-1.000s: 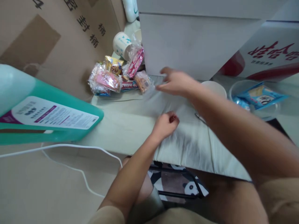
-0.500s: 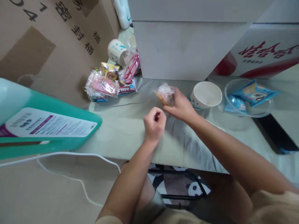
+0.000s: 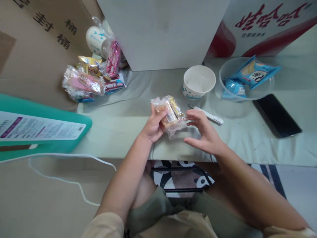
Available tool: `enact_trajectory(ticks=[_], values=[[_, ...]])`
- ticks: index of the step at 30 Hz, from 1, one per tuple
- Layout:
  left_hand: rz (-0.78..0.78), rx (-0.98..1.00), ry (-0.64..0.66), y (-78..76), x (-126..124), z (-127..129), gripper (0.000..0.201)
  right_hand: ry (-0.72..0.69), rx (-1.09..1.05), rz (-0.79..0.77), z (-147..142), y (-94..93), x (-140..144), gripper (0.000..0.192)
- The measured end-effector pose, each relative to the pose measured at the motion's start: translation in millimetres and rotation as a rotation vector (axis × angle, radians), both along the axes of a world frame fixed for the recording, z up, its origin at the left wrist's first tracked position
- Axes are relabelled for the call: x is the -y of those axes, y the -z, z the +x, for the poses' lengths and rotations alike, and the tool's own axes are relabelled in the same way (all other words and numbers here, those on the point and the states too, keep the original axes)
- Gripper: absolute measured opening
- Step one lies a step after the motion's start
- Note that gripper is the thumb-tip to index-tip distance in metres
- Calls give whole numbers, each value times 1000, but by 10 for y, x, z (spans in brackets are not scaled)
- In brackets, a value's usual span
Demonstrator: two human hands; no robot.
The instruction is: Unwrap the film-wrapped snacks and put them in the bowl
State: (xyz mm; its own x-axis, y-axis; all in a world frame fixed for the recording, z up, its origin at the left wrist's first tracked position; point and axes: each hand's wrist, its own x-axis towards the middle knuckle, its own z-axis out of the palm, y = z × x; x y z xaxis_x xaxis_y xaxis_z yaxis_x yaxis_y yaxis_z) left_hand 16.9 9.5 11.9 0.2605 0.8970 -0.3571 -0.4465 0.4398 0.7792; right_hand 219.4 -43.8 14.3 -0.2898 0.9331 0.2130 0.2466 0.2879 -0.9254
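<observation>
The left hand point(image 3: 154, 127) is closed on a film-wrapped snack point(image 3: 170, 114), thumb laid across the near upper face and fingers beneath, at mid-view above the worktop point(image 3: 116, 137). The right hand point(image 3: 203, 134) stands at three o'clock to it, fingers bent and parted, thumb well away from them; whether a fingertip meets the loose film cannot be told. The one-handed hold appears meant to steady a soft item without crushing it, and leaves its three o'clock side exposed to the right hand. The snack's long axis seems to run from ten to four o'clock, though shine and crumpled film make this uncertain; a pale label faces up and loose film points toward four. Just beyond the right fingers lies a white-handled tool point(image 3: 210, 115), dark tip toward ten. At one to two o'clock stands a paper bowl point(image 3: 192, 92), mouth up; at two, a clear plastic bowl point(image 3: 266, 90) contains blue packets point(image 3: 256, 74), presumably to keep them together. A dark phone point(image 3: 277, 115) lies flat at three. At ten, assorted wrapped snacks point(image 3: 85, 81) are heaped near a tipped paper cup point(image 3: 95, 39).
</observation>
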Motion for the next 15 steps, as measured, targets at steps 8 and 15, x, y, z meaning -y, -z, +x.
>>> enact_trajectory(ticks=[8,15], values=[[76,-114,152,64,49,302,55,311,59,37,-27,97,-42,15],[328,-317,123,203,60,360,54,394,-39,-87,11,75,-121,19]])
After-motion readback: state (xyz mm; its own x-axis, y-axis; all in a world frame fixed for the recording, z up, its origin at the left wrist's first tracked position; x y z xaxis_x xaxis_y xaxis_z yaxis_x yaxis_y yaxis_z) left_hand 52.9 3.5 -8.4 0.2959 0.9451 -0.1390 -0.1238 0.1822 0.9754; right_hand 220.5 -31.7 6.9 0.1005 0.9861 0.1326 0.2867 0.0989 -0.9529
